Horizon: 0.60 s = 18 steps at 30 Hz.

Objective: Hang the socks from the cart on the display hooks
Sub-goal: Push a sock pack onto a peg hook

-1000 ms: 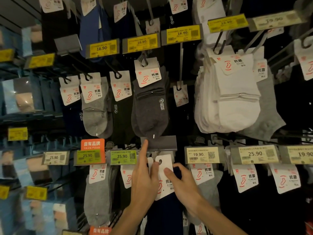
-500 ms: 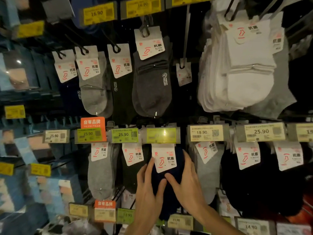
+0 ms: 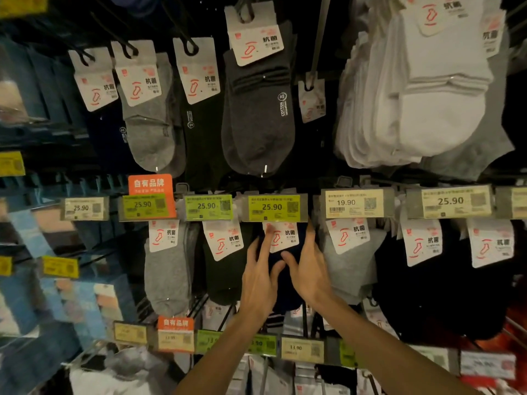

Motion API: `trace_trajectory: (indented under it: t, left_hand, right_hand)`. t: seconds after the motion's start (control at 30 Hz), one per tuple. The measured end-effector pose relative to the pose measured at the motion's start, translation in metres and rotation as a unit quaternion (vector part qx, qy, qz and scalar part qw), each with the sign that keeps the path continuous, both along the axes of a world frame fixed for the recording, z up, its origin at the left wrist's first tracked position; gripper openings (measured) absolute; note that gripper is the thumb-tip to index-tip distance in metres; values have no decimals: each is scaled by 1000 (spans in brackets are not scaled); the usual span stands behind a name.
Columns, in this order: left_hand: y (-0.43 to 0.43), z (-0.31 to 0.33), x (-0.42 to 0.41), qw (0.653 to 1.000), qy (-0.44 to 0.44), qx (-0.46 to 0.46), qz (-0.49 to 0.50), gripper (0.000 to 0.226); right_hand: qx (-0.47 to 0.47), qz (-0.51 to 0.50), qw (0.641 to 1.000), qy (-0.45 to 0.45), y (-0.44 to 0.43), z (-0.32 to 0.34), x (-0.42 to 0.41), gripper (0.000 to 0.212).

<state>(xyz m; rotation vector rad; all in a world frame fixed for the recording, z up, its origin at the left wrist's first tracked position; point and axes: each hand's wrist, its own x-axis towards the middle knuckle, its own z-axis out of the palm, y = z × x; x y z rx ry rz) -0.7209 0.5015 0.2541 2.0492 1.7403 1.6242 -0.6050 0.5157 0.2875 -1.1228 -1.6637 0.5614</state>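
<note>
A navy sock pack (image 3: 282, 283) with a white header card (image 3: 289, 236) hangs on a display hook just below a yellow-green 25.90 price tag (image 3: 273, 208). My left hand (image 3: 258, 277) lies against the pack's left side with straight fingers, its index fingertip touching the card. My right hand (image 3: 309, 269) rests flat on the pack's right side, fingers pointing up and thumb spread toward the left hand. The hook itself is hidden behind the tag. The cart is out of view.
Packs hang close on both sides: a black one (image 3: 225, 269) and a grey one (image 3: 168, 275) to the left, a light grey one (image 3: 348, 269) to the right. Dark grey socks (image 3: 259, 124) and white socks (image 3: 427, 109) hang above. More price tags (image 3: 302, 350) run below.
A second ago both hands held the card up at the hook under a raised tag holder. Now the pack hangs below the lowered tag and my hands have slid down onto the sock.
</note>
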Motion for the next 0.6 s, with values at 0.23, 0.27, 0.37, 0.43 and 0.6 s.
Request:
trace_trajectory:
  t: [0.23,0.27,0.37,0.43,0.6]
  left_hand:
    - [-16,-1,-3,999,33,-41,1,67]
    - [-20,-1,-6,998,43,-50,-1,66]
    - [-34,6,-12,995,64,-74,-2,60]
    - [-44,16,-12,993,80,-84,18,48]
    - [-83,47,13,987,126,-83,61,23]
  right_hand:
    - [-14,32,999,-39,-4,-5,9,87]
    - [-13,43,998,-49,-8,-6,12,87]
    - [-27,90,993,-66,-26,-4,24,85]
    - [-37,129,990,-53,-38,-5,33,83]
    - [-24,124,990,-54,-82,-17,76,36]
